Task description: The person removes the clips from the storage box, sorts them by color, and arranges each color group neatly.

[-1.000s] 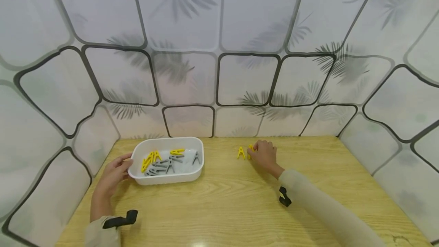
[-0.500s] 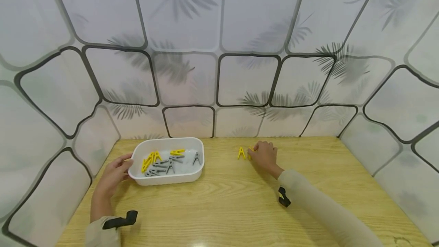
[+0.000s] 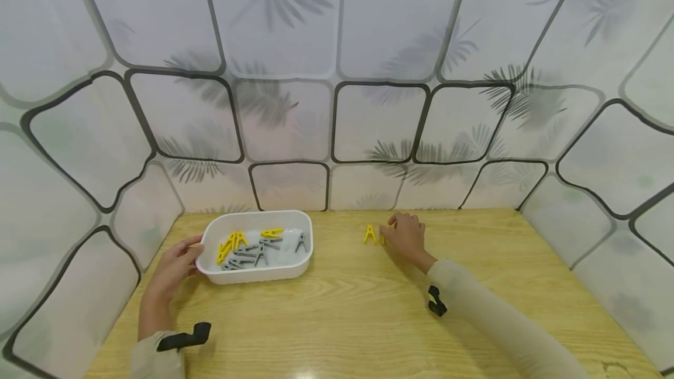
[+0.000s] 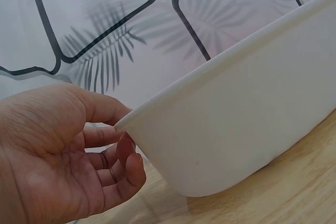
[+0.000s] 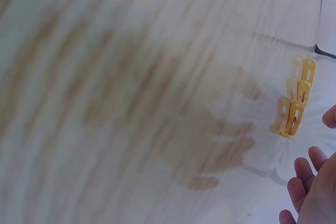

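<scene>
My left hand [image 3: 176,265] grips the left end of a white plastic basin [image 3: 258,276]; in the left wrist view its fingers meet the rim [image 4: 173,90]. Inside the basin lie several yellow clothespins [image 3: 227,247] and several grey clothespins [image 3: 244,254]. Right of the basin, a yellow clothespin [image 3: 371,234] stands on the table, legs apart. Beside it another yellow clothespin [image 3: 383,240] is partly hidden by my right hand [image 3: 406,237]. In the right wrist view that hand's fingers [image 5: 302,169] are spread and apart from the standing yellow clothespins [image 5: 294,119].
A wood-grain table [image 3: 326,320] carries everything. Patterned cloth walls [image 3: 379,127] with leaf prints rise behind it and on both sides. Black wrist straps [image 3: 184,339] sit on both sleeves.
My right hand's fingers have lifted and come off the yellow clothespin, which stays standing beside the other. The left hand and the basin have not moved.
</scene>
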Motion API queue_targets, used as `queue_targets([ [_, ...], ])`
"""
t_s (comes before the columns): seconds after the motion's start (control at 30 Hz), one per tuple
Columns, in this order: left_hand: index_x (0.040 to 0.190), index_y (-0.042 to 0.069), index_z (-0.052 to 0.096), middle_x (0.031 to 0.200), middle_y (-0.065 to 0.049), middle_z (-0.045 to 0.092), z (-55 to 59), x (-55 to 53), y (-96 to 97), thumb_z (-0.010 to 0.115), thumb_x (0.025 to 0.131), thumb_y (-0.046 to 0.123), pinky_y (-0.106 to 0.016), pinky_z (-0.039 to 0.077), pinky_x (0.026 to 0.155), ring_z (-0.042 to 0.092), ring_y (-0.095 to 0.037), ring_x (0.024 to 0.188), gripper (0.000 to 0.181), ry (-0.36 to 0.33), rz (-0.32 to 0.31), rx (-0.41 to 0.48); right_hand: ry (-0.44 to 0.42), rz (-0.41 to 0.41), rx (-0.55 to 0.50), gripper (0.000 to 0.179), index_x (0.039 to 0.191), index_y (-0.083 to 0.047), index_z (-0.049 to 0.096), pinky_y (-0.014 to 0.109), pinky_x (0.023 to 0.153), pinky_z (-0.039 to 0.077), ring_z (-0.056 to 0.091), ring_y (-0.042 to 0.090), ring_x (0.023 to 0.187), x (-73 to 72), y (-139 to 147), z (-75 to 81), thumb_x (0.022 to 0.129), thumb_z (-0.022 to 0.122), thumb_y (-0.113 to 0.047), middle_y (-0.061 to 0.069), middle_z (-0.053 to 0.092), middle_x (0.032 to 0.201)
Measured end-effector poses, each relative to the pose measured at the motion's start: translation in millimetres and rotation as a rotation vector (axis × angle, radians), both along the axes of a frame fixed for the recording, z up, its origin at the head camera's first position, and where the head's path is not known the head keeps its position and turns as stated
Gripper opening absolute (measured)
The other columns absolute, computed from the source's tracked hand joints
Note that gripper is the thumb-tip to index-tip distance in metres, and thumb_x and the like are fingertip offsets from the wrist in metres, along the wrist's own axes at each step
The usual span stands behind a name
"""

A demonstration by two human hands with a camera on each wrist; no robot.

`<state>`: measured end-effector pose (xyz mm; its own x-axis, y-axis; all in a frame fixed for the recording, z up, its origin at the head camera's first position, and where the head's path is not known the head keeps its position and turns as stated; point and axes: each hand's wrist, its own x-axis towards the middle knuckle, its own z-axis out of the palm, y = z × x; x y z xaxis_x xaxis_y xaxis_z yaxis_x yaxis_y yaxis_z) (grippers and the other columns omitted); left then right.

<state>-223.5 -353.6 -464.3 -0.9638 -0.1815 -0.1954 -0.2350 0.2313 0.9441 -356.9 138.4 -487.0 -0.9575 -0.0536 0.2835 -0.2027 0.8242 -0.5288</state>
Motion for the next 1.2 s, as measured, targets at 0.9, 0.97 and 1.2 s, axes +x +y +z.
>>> queue_targets([
  [0.9,0.155,-0.004,0.033,0.101,0.016,0.056,-2.5,3.6,0.0,0.048,0.109,0.028,-0.024,0.055,0.076,0.059,0.001,0.086,0.059,0.023,-0.006,0.010,0.243,0.322,-0.069,0.039,0.108,-0.003,0.069,0.050,0.087,0.043,0.053,0.038,0.098,3.2,-13,27.8,0.081,0.087,-0.026,0.017,0.063,0.103],
  [0.97,0.155,-0.003,0.033,0.102,0.016,0.057,-3.6,3.5,0.4,0.048,0.109,0.028,-0.024,0.055,0.076,0.059,0.001,0.086,0.058,0.018,-0.002,0.004,0.259,0.325,-0.092,0.037,0.108,-0.004,0.069,0.052,0.090,0.043,0.053,0.038,0.100,3.0,-17,31.4,0.082,0.086,-0.025,0.017,0.063,0.105],
  [1.2,0.155,-0.002,0.033,0.108,0.013,0.058,-4.8,1.3,0.0,0.048,0.109,0.028,-0.025,0.055,0.076,0.060,0.000,0.087,0.058,0.018,0.012,-0.002,0.359,0.342,-0.136,0.036,0.108,-0.007,0.072,0.063,0.099,0.034,0.050,0.038,0.108,5.5,-36,53.7,0.080,0.088,-0.023,0.016,0.065,0.109],
])
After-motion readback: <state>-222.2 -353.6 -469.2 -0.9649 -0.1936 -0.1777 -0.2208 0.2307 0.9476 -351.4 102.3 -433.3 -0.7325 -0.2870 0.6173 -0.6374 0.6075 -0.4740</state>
